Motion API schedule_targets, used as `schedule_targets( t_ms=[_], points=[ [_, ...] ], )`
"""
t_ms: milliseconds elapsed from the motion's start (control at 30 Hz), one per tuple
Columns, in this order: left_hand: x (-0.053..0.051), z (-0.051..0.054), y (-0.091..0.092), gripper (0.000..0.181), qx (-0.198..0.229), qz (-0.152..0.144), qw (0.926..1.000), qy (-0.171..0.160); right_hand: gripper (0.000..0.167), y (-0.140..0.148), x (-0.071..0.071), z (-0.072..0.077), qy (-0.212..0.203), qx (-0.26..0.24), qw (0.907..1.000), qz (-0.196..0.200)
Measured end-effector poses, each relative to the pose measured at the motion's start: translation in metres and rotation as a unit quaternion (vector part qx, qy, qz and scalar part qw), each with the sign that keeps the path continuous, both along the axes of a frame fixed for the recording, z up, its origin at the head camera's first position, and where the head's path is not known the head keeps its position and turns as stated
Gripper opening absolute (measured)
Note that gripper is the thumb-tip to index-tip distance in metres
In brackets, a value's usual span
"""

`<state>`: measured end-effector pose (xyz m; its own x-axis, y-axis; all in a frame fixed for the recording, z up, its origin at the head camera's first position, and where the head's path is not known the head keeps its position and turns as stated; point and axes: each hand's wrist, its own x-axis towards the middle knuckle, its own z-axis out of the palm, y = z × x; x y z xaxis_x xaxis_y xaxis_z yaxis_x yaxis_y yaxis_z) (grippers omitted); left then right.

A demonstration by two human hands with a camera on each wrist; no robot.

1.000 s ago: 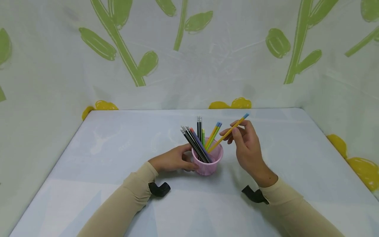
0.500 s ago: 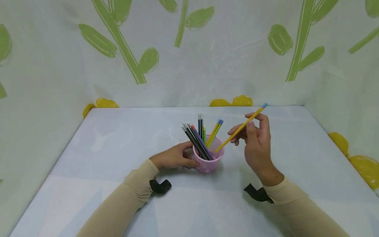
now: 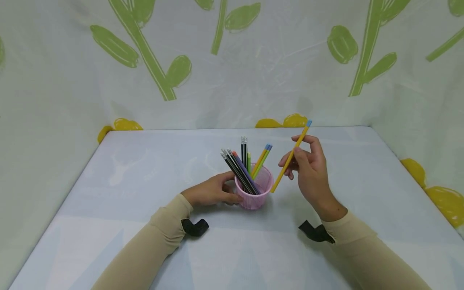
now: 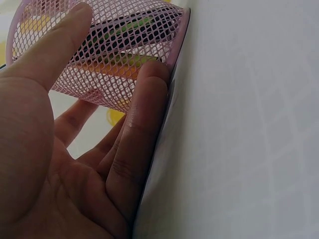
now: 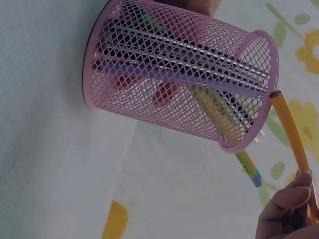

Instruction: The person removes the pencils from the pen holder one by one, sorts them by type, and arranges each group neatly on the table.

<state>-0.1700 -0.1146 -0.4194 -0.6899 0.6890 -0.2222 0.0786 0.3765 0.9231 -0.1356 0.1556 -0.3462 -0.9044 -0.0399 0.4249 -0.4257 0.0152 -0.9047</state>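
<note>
Right hand (image 3: 312,177): narrow grip, pinching yellow pencil (image 3: 288,161), tilted, blue end up, lower end at right rim of pink mesh cup (image 3: 252,202), contact unclear. Left hand (image 3: 213,190): grip holds cup, upright on worktop (image 3: 232,253). Other pencils (image 3: 241,171) lean inside.
</note>
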Motion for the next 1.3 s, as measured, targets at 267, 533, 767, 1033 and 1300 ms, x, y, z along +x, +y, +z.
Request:
schedule_targets(
  t_ms=[267, 533, 767, 1033, 1300],
  points=[
    [0.0, 0.0, 0.0, 0.057, 0.001, 0.0, 1.0, -0.005, 0.023, 0.002, -0.006, -0.003, -0.043, 0.042, 0.9982, -0.008],
    [0.0, -0.001, 0.0, 0.056, 0.004, 0.002, 1.0, 0.0, 0.025, 0.006, -0.015, -0.009, -0.085, 0.083, 0.9929, -0.003],
    [0.0, 0.001, 0.0, 0.058, -0.003, 0.002, 1.0, 0.002, 0.031, 0.011, -0.024, -0.016, -0.144, 0.128, 0.9813, -0.003],
    [0.0, 0.001, 0.0, 0.059, -0.001, -0.001, 1.0, -0.001, 0.042, 0.014, -0.032, -0.023, -0.211, 0.19, 0.9587, 0.015],
    [0.0, 0.0, -0.001, 0.058, -0.003, -0.002, 1.0, 0.0, 0.052, 0.017, -0.041, -0.032, -0.252, 0.228, 0.9393, 0.042]
  ],
)
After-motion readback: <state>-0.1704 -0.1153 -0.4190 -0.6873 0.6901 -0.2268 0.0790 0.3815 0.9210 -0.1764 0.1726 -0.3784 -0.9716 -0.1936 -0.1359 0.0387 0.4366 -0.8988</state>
